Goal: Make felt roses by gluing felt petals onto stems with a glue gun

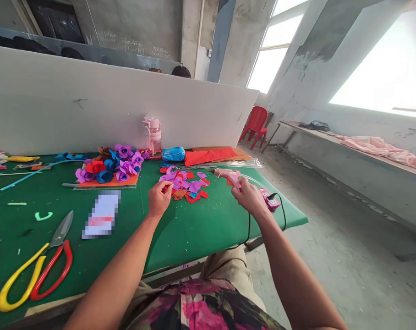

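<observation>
My right hand [248, 196] is wrapped round the handle of a pink hot glue gun [228, 175], its nozzle pointing left over the table. My left hand [160, 197] is closed in a pinch at the left edge of a loose pile of paper petals [195, 186] in purple, red, brown and blue. What its fingertips hold is too small to make out. Farther left, a heap of finished paper flowers [105, 176] in purple, red and blue lies on an orange sheet [130, 181].
Large scissors [58, 238] with yellow and red handles lie at front left, near a blurred-out card [101, 215]. A pink bottle [153, 135], blue pouch [173, 154] and red paper [211, 156] stand along the white partition [108, 101]. A power strip [270, 201] with a black cord sits right.
</observation>
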Demonstrator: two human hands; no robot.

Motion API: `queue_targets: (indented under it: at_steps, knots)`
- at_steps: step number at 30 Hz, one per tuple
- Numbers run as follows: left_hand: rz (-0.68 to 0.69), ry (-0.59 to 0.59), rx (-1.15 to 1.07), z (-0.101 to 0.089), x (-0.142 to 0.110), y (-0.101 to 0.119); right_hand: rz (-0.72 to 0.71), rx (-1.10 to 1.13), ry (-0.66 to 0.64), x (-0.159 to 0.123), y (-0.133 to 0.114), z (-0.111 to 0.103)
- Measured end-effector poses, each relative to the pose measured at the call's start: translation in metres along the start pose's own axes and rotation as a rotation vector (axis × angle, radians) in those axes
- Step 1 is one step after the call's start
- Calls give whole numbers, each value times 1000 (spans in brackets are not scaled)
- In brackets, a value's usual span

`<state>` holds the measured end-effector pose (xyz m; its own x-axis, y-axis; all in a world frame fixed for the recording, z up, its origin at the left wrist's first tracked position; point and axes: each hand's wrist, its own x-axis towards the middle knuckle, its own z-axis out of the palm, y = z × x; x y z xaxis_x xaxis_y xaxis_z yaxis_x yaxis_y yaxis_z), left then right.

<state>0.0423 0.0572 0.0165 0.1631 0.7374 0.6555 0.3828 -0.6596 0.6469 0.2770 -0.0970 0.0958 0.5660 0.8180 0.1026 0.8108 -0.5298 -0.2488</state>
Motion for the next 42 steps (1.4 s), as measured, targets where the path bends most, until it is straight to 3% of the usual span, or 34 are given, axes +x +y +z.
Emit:
queue_targets:
  at_steps: [3, 11, 17, 21, 24, 27, 31, 37, 42]
  knots:
    - [2, 8, -8, -1, 1, -3, 56, -153, -9, 13, 8, 5]
    - [16, 2, -17, 2, -2, -11, 60, -334, -76, 26, 28, 47]
    - [19, -2, -23, 1, -1, -7, 44, -378, -60, 25, 27, 65]
    - [16, 0, -16, 1, -1, -9, 36, -407, -54, 18, 19, 63]
    - [11, -6, -29, 1, -2, -9, -107, -381, -21, 14, -1, 58]
    - [5, -24, -36, 2, -2, -8, -351, -326, -135, 16, -28, 61]
    - [-16, -37, -25, 1, -2, -8, -402, -305, -201, 26, -54, 75]
    - [-46, -12, -19, -4, -1, -7, -432, -255, -176, 24, -47, 68]
    - [-69, -32, -26, -2, -1, -3, -647, -96, -184, -1, -38, 64]
